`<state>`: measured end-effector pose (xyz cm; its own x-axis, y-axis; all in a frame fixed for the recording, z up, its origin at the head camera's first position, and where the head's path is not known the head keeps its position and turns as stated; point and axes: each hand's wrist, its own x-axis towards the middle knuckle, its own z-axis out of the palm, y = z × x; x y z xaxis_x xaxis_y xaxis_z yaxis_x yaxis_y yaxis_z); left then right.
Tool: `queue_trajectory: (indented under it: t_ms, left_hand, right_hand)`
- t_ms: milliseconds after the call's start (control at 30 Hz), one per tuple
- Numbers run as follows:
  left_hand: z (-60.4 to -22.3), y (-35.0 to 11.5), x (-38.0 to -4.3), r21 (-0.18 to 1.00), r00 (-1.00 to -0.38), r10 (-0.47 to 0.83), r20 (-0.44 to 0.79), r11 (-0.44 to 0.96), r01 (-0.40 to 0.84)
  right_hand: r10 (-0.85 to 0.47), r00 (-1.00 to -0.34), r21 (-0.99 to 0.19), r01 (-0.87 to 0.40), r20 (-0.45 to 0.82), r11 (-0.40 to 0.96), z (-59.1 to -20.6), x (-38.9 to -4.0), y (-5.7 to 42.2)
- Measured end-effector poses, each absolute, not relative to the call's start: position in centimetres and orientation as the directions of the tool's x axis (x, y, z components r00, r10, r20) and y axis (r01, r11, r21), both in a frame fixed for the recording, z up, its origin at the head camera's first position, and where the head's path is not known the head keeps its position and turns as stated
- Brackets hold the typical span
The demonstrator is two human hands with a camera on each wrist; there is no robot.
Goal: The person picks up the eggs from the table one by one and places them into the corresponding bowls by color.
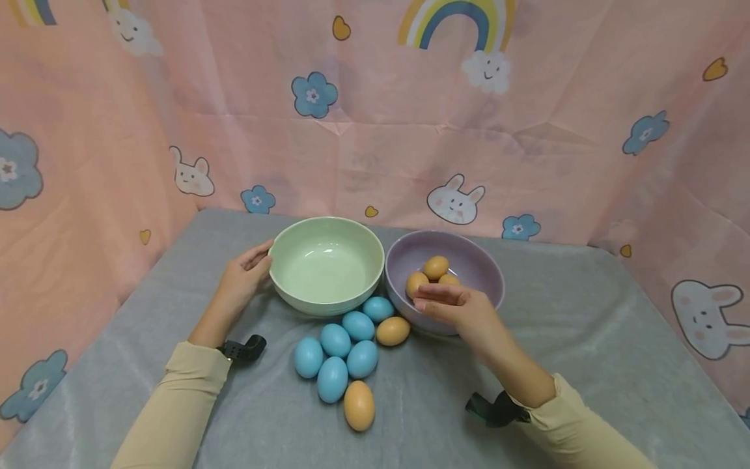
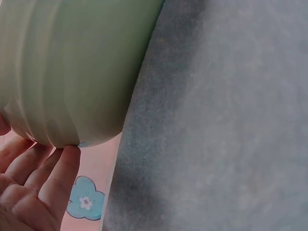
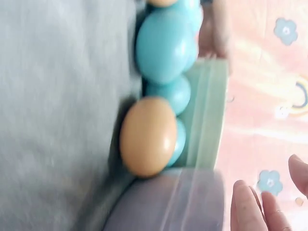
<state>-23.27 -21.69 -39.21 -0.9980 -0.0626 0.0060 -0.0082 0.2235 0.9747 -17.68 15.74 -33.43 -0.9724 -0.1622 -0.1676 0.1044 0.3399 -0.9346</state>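
My left hand [image 1: 243, 277] touches the outer left side of a light green bowl [image 1: 327, 260]; in the left wrist view its fingertips [image 2: 72, 156] lie against the bowl's wall. The green bowl's visible inside holds nothing. Over the near right part of a purple bowl [image 1: 489, 270] is my right hand [image 1: 463, 309], its fingers extended and no egg seen between them. Three brown eggs [image 1: 436, 268] lie in the purple bowl, partly hidden by that hand. On the cloth in front are several blue eggs [image 1: 333, 380] and two brown ones, a nearer egg [image 1: 359, 406] and another egg [image 1: 393, 331] beside the purple bowl.
A grey cloth [image 1: 586, 365] covers the table. Behind it and at both sides hangs a pink printed curtain [image 1: 375, 156]. The two bowls stand side by side near the back edge. Each wrist wears a black camera mount [image 1: 243, 350].
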Motion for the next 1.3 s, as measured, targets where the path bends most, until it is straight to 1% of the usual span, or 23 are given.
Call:
queue_trajectory:
  t_ms: [133, 233, 400, 667, 900, 1133, 1300]
  left_hand:
    - [-39.1, -21.7, -23.1, 0.973, -0.998, -0.063, -0.006, 0.228, -0.020]
    - [-39.1, -21.7, -23.0, 0.972, -0.998, -0.065, -0.008, 0.234, -0.023]
    - [-39.1, -21.7, -23.0, 0.972, -0.998, -0.068, -0.007, 0.232, -0.023]
    - [-39.3, -21.7, -23.2, 0.975, -0.998, -0.065, 0.008, 0.223, -0.007]
    - [-39.4, -21.7, -23.3, 0.977, -0.998, -0.066, 0.007, 0.213, -0.008]
    - [-39.4, -21.7, -23.3, 0.977, -0.998, -0.056, 0.011, 0.214, -0.001]
    - [-39.5, -21.7, -23.3, 0.977, -0.998, -0.058, 0.014, 0.211, 0.001]
  right_hand:
    - [-0.207, -0.961, -0.950, 0.121, -0.185, 0.287, -33.5, -16.3, 15.6]
    - [-0.259, -0.952, -0.963, 0.099, -0.165, 0.250, -33.6, -15.6, 15.5]
    - [-0.292, -0.940, -0.961, 0.103, -0.178, 0.256, -34.0, -14.9, 15.3]
    - [-0.394, -0.889, -0.956, 0.136, -0.233, 0.259, -35.3, -14.5, 15.1]
    - [-0.391, -0.880, -0.956, 0.194, -0.268, 0.218, -36.6, -14.3, 14.9]
    - [-0.373, -0.868, -0.941, 0.267, -0.329, 0.209, -37.7, -14.3, 14.8]
    - [-0.360, -0.867, -0.938, 0.306, -0.345, 0.162, -38.3, -14.5, 14.7]
